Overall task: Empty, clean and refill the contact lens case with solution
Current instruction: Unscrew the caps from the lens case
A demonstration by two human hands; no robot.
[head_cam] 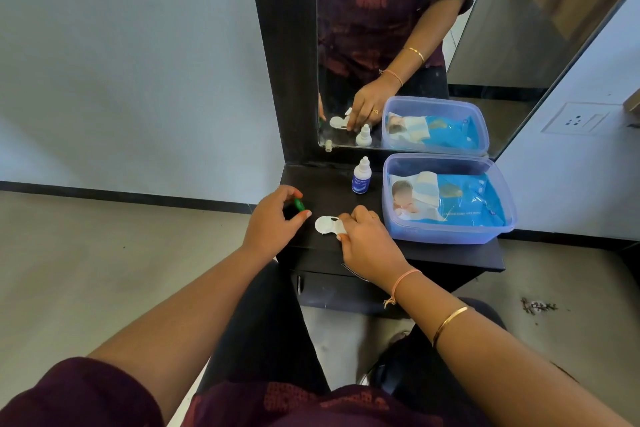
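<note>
While my right hand (367,239) pins the white lens case (327,225) on the tabletop (433,255), my left fingers (304,215) pinch its green cap (299,205); emptying, cleaning and refilling from the solution bottle (361,177) seem left.

On the counter (450,258), the lens case (327,225) lay near the front edge. The solution bottle (361,177) stood behind it, by the mirror (485,28). A tub (446,234) holding a wipes pack (460,199) sat to their right.
</note>
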